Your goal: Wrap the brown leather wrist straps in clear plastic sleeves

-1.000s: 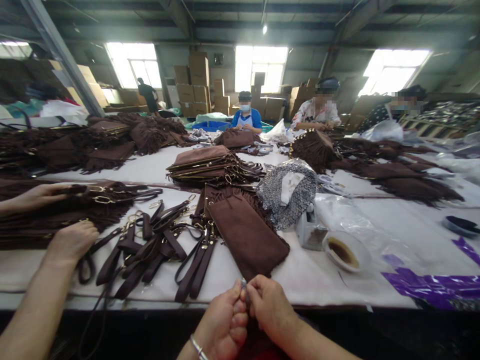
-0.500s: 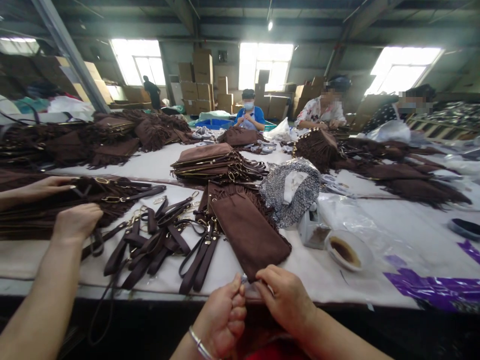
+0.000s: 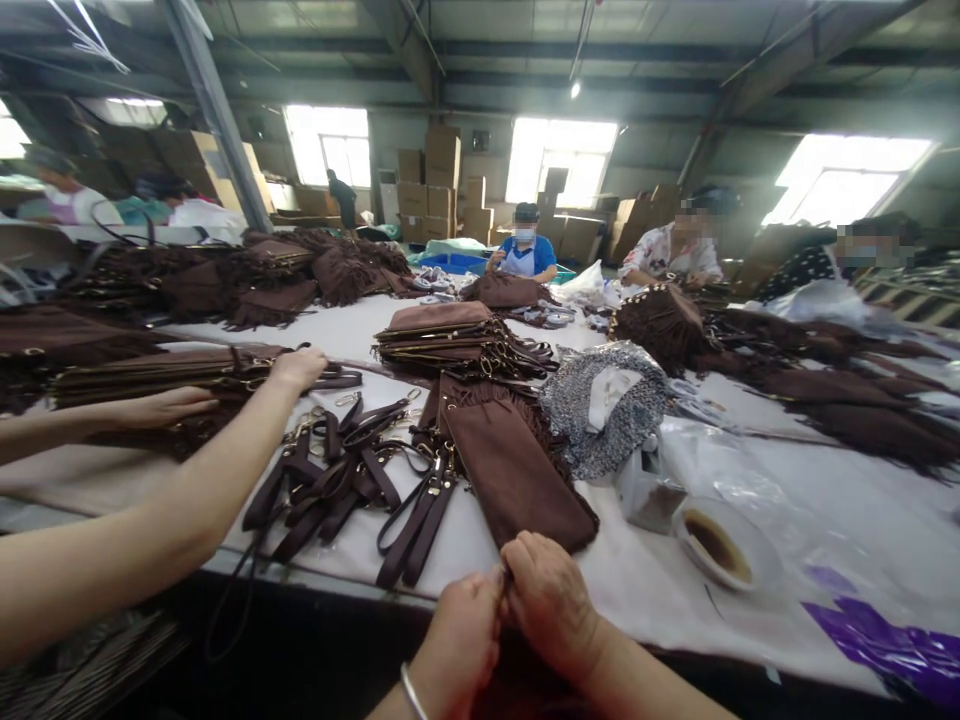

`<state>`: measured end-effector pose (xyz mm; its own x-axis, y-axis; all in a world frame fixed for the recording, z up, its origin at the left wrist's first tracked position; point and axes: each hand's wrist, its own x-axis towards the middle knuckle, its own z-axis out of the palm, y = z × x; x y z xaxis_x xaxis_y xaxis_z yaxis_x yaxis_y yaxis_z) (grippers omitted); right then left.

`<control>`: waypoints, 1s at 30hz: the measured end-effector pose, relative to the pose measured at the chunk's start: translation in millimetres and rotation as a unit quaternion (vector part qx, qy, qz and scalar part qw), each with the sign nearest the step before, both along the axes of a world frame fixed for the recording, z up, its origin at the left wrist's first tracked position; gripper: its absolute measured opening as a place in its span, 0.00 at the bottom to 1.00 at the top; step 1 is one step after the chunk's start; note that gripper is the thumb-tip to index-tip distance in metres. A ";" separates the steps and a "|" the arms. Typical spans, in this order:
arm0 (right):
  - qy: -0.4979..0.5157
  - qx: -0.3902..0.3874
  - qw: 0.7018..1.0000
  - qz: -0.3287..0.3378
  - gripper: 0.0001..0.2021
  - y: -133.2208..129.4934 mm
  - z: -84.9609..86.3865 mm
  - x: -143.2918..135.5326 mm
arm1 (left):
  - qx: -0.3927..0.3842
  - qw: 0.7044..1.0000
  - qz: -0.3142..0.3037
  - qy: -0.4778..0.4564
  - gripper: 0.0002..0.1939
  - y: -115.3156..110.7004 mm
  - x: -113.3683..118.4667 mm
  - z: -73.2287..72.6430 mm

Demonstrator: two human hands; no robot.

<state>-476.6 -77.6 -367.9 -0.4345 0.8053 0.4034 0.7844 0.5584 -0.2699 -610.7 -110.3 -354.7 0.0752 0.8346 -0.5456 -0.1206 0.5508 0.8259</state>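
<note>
My left hand, with a silver bangle on its wrist, is closed in a pinch at the table's front edge. My right hand is closed right against it, fingers curled. Whatever they pinch between them is small, dark and mostly hidden. Just beyond my right hand lies a brown pouch, flat on the table, its near end partly covered by that hand. To its left lie brown wrist straps with gold-coloured clasps.
At left, a co-worker's arms reach over brown pouches. A pouch stack stands behind. A speckled bundle in plastic, a bowl of brown liquid and purple plastic lie at right. People sit across the table.
My hands have drawn tightly together, and my left hand has turned its back upward. The co-worker's near arm has reached farther across the pouches. The whole view has shifted slightly left.
</note>
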 end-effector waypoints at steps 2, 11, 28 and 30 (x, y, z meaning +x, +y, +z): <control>0.011 -0.080 0.995 0.055 0.06 0.4 9.7 9.2 | 0.138 0.979 -0.021 0.148 0.21 -3.8 -3.4 -11.7; -0.032 -0.190 0.966 0.169 0.12 29.7 66.1 16.7 | 0.261 0.924 -0.049 0.277 0.14 -12.9 -15.6 -29.0; -0.293 -0.093 0.897 0.318 0.02 52.6 69.9 -36.2 | 0.262 0.920 -0.048 0.286 0.11 -13.4 -21.5 -42.5; -0.275 -0.089 0.902 0.320 0.02 48.8 69.3 -32.7 | 0.266 0.920 -0.056 0.283 0.12 -13.0 -23.6 -39.6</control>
<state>-509.2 -28.8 -298.6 -0.9284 0.3500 -0.1251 0.3599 0.9306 -0.0674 -634.3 -123.3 -394.4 0.0065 0.9992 -0.0398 0.4450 0.0328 0.8949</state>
